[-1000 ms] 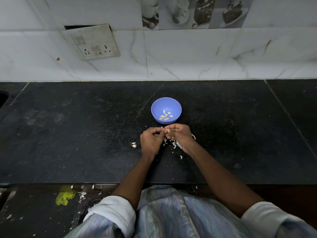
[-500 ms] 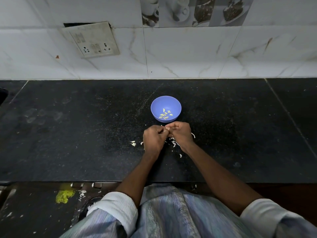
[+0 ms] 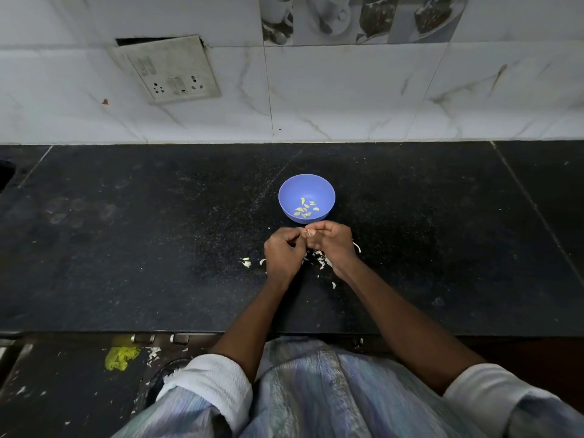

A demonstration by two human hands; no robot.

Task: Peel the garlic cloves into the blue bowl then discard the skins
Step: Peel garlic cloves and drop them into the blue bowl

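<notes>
A small blue bowl stands on the black counter with several peeled garlic cloves at its bottom. Just in front of the bowl, my left hand and my right hand meet with curled fingers. Between their fingertips they pinch one garlic clove, of which only a pale tip shows. White garlic skins lie scattered on the counter under and around both hands.
A loose bit of garlic skin lies left of my left hand. The black counter ends at a white tiled wall with a socket plate. The counter's front edge runs just above my lap.
Both hands have stayed together in front of the bowl, with the fingertips shifting slightly on the clove. The view has drifted a little.
</notes>
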